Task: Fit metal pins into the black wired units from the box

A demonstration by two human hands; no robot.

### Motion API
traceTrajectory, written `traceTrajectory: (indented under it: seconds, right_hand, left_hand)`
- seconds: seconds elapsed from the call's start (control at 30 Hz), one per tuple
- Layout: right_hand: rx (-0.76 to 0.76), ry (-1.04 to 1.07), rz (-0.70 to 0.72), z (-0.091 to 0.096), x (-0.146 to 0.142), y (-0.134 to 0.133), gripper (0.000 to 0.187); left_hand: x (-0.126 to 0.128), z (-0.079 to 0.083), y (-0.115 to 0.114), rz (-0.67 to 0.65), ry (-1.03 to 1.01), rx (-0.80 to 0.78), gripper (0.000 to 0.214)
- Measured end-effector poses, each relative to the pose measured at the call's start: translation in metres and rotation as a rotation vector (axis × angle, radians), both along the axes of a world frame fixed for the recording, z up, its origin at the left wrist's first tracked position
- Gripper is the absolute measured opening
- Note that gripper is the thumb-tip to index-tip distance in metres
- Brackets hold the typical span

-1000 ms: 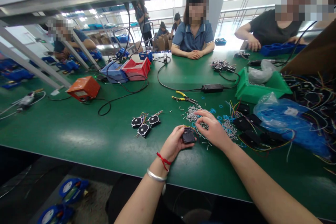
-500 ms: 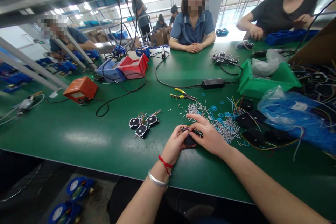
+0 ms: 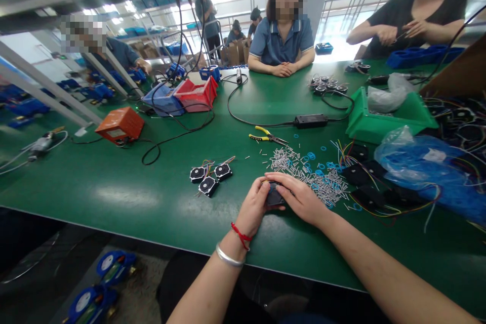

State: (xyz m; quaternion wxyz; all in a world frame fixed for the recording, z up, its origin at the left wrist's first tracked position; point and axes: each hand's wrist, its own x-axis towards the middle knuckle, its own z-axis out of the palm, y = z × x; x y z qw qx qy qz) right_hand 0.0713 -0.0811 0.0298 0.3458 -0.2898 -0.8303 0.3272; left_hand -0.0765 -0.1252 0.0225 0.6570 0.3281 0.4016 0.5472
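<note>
Between my two hands, just above the front part of the table, is a small black square housing. My left hand is wrapped round its left side, the thumb on top. From the right, my right hand closes on it too, with thumb and fingers at its edge; its far side is hidden. Beyond the hands lies a heap of small metal pins, with thin blue rings scattered among them. To the left sit three black-and-white square units with wires.
Yellow-handled pliers lie beyond the pins. On the right are a green bin, a blue plastic bag and black wired parts. A black cable box and an orange box stand further back. A co-worker sits opposite.
My right hand's raised fingers have come down and closed over the far edge of the black housing. My left hand keeps its grip. The view has shifted slightly.
</note>
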Motion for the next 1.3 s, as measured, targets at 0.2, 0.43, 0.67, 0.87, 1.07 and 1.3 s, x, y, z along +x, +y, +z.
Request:
traceTrajectory:
  seconds: [0.2, 0.43, 0.67, 0.87, 1.07, 1.3]
  right_hand:
    - [0.143, 0.015, -0.036, 0.005, -0.004, -0.007, 0.035]
    - [0.208, -0.058, -0.132, -0.004, -0.013, -0.012, 0.043]
    - [-0.079, 0.116, -0.311, -0.019, -0.008, 0.002, 0.042]
    - [-0.340, 0.308, -0.274, -0.017, -0.002, 0.005, 0.043]
    - [-0.124, 0.042, -0.123, -0.011, -0.004, 0.001, 0.031]
    - [0.222, -0.256, -0.231, -0.042, 0.007, 0.026, 0.003]
  left_hand:
    - [-0.005, -0.003, 0.001, 0.061, 0.109, -0.003, 0.033]
    - [-0.005, -0.001, 0.001, 0.238, -0.101, 0.080, 0.041]
    - [0.000, 0.015, -0.008, 0.050, -0.177, 0.134, 0.043]
    - [-0.004, 0.007, -0.001, -0.076, -0.091, -0.052, 0.033]
    - [-0.007, 0.000, 0.002, 0.005, -0.161, -0.033, 0.028]
    - [-0.032, -0.006, 0.014, 0.245, -0.192, -0.141, 0.024]
